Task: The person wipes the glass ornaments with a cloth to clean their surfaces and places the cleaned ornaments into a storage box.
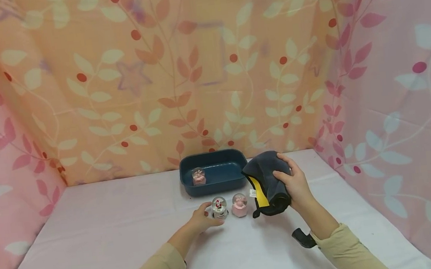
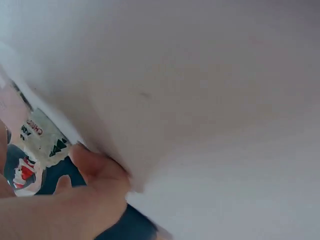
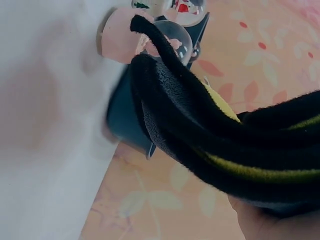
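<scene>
A snow globe with a small red-and-white Santa figure [image 1: 219, 207] and a white base is on the near side of the tray. My left hand [image 1: 202, 220] curves its thumb and fingers round it; in the left wrist view the thumb [image 2: 97, 167] lies beside the base of the globe [image 2: 45, 137]. Just right of it stands a pink snow globe [image 1: 240, 205]. My right hand [image 1: 296, 183] grips a folded dark grey microfibre towel [image 1: 269, 177] with a yellow inner side and black edging, held above the table. In the right wrist view the towel [image 3: 200, 130] hides most of that hand.
Behind the globes sits a dark blue tray [image 1: 215, 188], with another pink snow globe [image 1: 198, 176] in its left part. A black strap-like piece [image 1: 303, 238] shows by the right wrist. Patterned cloth walls [image 1: 178, 77] enclose the white-covered table [image 1: 123, 232] at back and sides.
</scene>
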### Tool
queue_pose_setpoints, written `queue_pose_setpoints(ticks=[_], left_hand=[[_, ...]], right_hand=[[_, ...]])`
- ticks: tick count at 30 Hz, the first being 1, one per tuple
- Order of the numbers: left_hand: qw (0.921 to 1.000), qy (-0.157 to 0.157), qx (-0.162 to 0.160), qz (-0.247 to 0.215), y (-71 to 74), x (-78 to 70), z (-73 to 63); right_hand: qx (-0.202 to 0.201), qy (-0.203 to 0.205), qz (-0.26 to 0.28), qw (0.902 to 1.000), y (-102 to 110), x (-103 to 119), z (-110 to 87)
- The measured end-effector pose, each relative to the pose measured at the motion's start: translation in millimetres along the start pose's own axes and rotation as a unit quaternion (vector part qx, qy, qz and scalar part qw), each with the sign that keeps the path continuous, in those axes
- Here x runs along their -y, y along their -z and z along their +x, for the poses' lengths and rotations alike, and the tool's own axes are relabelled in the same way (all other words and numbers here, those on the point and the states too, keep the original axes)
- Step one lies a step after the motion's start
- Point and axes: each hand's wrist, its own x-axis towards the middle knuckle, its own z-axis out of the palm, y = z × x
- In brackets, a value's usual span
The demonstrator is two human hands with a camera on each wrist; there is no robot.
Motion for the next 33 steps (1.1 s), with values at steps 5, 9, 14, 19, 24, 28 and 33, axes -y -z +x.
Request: queue_pose_setpoints(ticks=[5,9,14,19,24,28,33], left_hand=[[0.9982,0.015,-0.040,0.041,-9.3,-5.7,6.5],[0.9949,0.016,-0.060,0.079,-14.1,-10.3,7.7],[0.9888,0.011,-0.086,0.121,-19.1,-12.5,6.7],[0.9856,0.005,-0.103,0.134,-21.0,-9.3,4.9],[0.9882,0.004,-0.112,0.104,-21.2,-3.3,7.6],[0.9911,-0.003,-0.121,0.056,-21.8,1.8,9.6],[0.9911,-0.042,-0.117,0.047,-15.9,1.3,7.1]], right_hand=[[-0.005,-0.002,0.004,1.0000,3.1,0.4,-1.6],[-0.008,-0.004,0.011,0.9999,2.9,0.5,-1.7],[-0.004,-0.009,0.016,0.9998,0.8,-2.7,-2.3],[-0.007,-0.005,0.004,1.0000,0.8,-6.6,-2.1],[-0.007,-0.009,-0.006,0.9999,0.6,-10.4,0.2],[-0.010,-0.010,-0.015,0.9998,-0.8,-12.1,0.4],[-0.005,-0.009,-0.016,0.9998,-2.0,-12.2,0.6]])
